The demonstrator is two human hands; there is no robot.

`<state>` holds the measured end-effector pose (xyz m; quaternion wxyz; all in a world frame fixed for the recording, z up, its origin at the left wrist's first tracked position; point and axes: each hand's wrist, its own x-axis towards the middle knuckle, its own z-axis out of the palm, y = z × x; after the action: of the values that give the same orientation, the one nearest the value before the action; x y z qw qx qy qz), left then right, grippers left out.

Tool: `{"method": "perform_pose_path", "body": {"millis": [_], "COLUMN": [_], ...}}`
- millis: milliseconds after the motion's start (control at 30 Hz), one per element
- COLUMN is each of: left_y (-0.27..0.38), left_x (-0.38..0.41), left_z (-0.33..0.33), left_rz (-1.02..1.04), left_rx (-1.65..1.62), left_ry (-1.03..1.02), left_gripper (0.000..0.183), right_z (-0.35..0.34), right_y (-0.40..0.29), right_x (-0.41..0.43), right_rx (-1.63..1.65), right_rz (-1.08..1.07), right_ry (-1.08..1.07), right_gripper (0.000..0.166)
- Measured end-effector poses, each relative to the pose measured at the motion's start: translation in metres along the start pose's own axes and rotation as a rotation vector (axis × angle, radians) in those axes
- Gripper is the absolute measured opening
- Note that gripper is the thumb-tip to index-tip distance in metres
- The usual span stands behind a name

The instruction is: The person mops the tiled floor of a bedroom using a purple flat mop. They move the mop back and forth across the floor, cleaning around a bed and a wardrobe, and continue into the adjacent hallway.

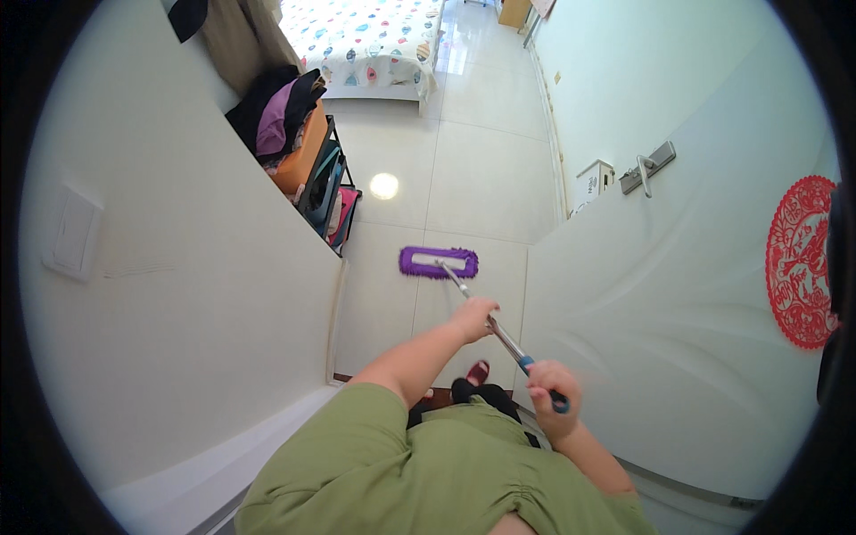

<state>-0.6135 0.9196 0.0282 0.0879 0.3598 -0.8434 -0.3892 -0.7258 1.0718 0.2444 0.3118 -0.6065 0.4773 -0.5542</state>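
A flat mop with a purple fringed pad (439, 262) lies on the pale tiled floor (481, 180) in front of me. Its metal handle (511, 344) slants from the pad back towards my body and ends in a blue grip. My left hand (475, 319) is closed around the metal pole partway up. Around the blue grip near the handle's end, my right hand (555, 394) is wrapped. One of my feet, in a dark red slipper (478, 372), shows below the pole.
At right stands an opened white door (669, 287) with a lever handle (645, 175) and a red paper-cut decoration (800, 262). A white wall (200, 267) borders the left. Beyond it is a black rack (341, 160) with clothes and an orange bin (304, 154). A bed (368, 53) stands farther ahead.
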Motion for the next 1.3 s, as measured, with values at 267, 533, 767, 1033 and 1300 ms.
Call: {"method": "perform_pose_path", "body": {"millis": [267, 533, 767, 1033, 1300], "left_y": [-0.044, -0.096, -0.083, -0.128, -0.14], "left_x": [0.008, -0.02, -0.063, -0.073, 0.052], "left_z": [-0.053, -0.191, -0.204, -0.159, -0.182], "left_rz": [-0.199, -0.926, -1.204, -1.243, -1.038], "left_rx": [-0.103, -0.117, -0.059, -0.063, -0.043], "left_ry": [0.033, 0.217, 0.117, -0.27, -0.149], "left_gripper": [0.08, 0.064, 0.054, 0.051, 0.048], "right_z": [-0.034, -0.105, -0.169, -0.205, -0.218], "right_y": [0.121, 0.206, 0.19, 0.163, 0.183], "right_x": [0.095, 0.25, 0.321, 0.346, 0.349], "right_rx": [0.02, 0.02, 0.084, 0.143, 0.15], "right_rz": [-0.051, 0.023, 0.084, 0.173, 0.111], "right_ry": [0.102, 0.148, 0.077, 0.029, -0.086], "right_gripper": [0.018, 0.012, 0.022, 0.024, 0.021]}}
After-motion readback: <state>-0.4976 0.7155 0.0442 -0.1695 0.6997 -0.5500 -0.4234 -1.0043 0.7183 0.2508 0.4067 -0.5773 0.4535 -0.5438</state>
